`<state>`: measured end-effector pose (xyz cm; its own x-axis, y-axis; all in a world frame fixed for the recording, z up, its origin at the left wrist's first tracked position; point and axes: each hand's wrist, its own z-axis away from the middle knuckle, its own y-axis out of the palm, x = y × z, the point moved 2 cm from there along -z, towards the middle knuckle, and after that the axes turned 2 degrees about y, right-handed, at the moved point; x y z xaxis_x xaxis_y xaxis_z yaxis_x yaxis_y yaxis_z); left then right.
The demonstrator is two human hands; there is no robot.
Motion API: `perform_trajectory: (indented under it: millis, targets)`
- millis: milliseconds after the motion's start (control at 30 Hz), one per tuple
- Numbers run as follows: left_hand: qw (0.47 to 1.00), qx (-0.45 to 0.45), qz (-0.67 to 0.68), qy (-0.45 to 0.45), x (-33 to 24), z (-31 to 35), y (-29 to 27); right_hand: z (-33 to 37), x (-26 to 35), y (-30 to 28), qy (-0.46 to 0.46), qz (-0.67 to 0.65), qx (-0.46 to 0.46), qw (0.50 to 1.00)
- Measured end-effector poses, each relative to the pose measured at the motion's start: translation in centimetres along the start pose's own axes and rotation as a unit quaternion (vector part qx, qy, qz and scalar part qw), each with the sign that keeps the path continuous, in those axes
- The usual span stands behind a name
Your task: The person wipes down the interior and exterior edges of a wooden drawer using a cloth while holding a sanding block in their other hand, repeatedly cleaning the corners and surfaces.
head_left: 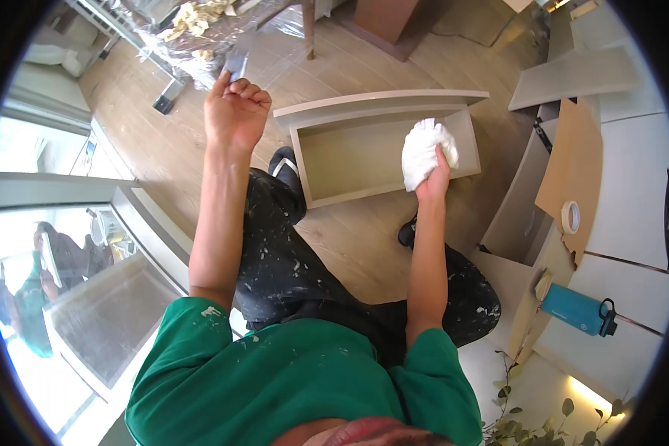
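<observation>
My left hand (237, 111) is raised at the upper left, fingers curled, pinching a small flat grey piece (236, 65). What kind of piece it is I cannot make out. A bunched white cloth (424, 154) is gripped in my right hand (437, 178), thumb laid over it. That hand hovers over the right end of a pale grey drawer (349, 160), which lies open side up on the floor in front of my legs. The drawer's long front panel (383, 104) faces away from me.
Plastic sheeting with crumpled scraps (201, 22) covers furniture at the far left. On the right, brown cardboard (569, 171), a tape roll (570, 217) and a teal bottle (574, 308) lie on the white cabinet. A leafy plant (543, 424) is at lower right, a glass pane (59, 297) at left.
</observation>
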<state>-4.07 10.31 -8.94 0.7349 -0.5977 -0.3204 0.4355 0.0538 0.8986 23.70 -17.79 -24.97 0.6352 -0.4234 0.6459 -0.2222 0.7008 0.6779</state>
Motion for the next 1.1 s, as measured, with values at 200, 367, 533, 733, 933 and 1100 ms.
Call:
perform_trajectory:
  millis: [200,367,533,733,933,1100]
  targets:
    - [0.999,-0.018,0.003,0.039,-1.0,-1.5,-1.4,-0.6,-9.6,12.6,-0.278,0.517,0.09,0.804]
    - [1.0,-0.02,0.003,-0.004,2.6,-2.5,-1.0,-3.3,-18.2,18.2,-0.503,0.532,0.325,0.599]
    - [0.999,-0.03,-0.008,-0.028,2.4,-1.1,0.3,-8.4,-17.9,13.6,-0.527,0.612,0.361,0.466]
    - [0.999,-0.027,-0.044,0.0,0.5,0.0,0.9,-19.0,-3.8,1.6,-0.523,0.655,0.202,0.507]
    - [0.999,-0.037,-0.012,-0.018,2.1,-1.5,0.7,-29.8,22.4,-11.5,-0.297,0.818,-0.082,0.485]
    - [0.997,-0.071,-0.038,-0.022,2.1,-2.2,2.9,-22.1,22.8,-13.6,-0.306,0.743,-0.145,0.577]
